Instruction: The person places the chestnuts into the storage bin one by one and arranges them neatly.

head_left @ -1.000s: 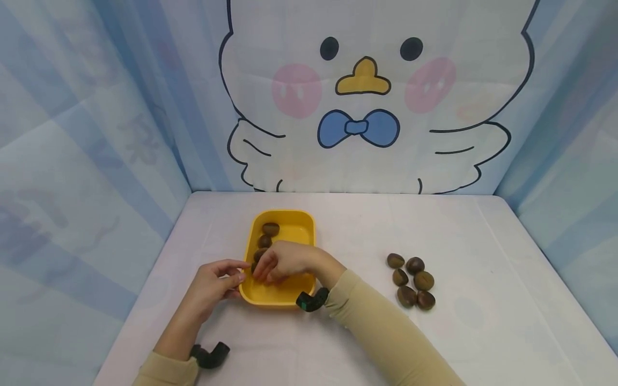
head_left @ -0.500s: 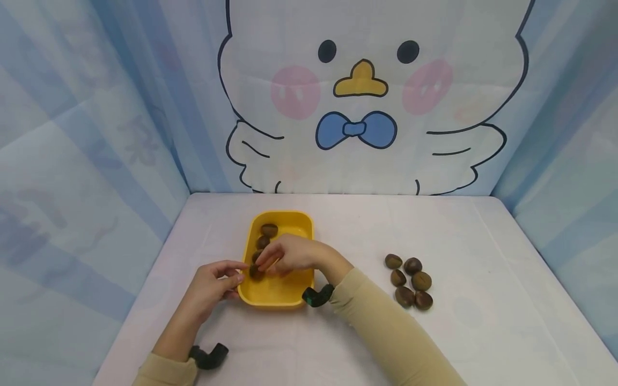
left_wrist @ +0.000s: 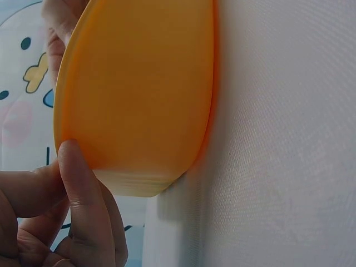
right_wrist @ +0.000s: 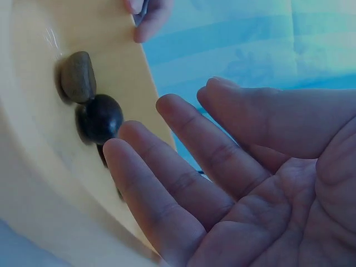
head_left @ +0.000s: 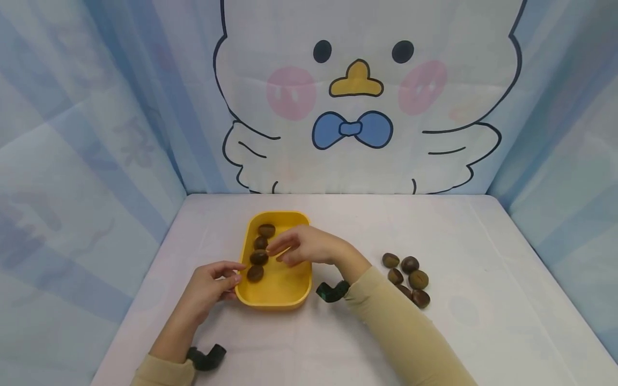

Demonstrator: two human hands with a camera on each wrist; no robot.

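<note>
A yellow plastic tray (head_left: 282, 292) lies on the table with a column of chestnuts (head_left: 259, 257) along its left side. My left hand (head_left: 211, 287) pinches the tray's left rim between thumb and fingers; the left wrist view shows the thumb (left_wrist: 80, 183) against the wall near the rim. Over the tray's right half hovers my right hand (head_left: 316, 247), its fingers loosely extended and holding nothing. In the right wrist view those fingers (right_wrist: 161, 200) spread apart close to a dark chestnut (right_wrist: 101, 119); they hide part of the column.
Several more chestnuts (head_left: 418, 279) sit in a loose cluster on the white tabletop (head_left: 483, 321), right of the tray; the right sleeve (head_left: 410, 327) partly covers one. A cartoon-printed cloth backdrop (head_left: 357, 166) stands behind the table, with blue-patterned cloth at both sides.
My right hand has let go of the nearest chestnut in the column and lifted away up and to the right, its fingers loosening. My left hand stays on the rim.
</note>
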